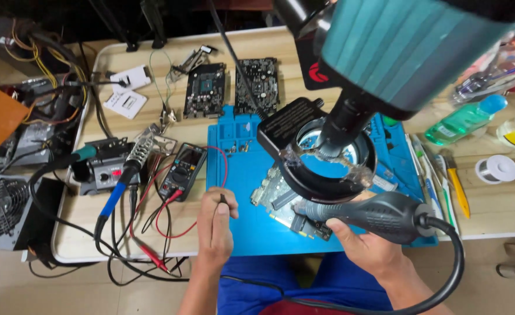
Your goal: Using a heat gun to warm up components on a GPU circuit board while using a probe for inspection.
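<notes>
A light wooden table (pixel 496 216) — cluttered — stands on a pale tiled floor (pixel 12 286).

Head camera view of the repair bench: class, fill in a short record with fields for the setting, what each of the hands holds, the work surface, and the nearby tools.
Setting: pale wooden table used for electronics repair
Left hand: pinches a small dark tool tip, too small to identify
Right hand: grips a grey corded hot-air handle
Work surface: blue silicone mat with a green circuit board under a black ring-light microscope
Nearby tools: black multimeter with red leads, blue-handled soldering iron, solder spool
</notes>
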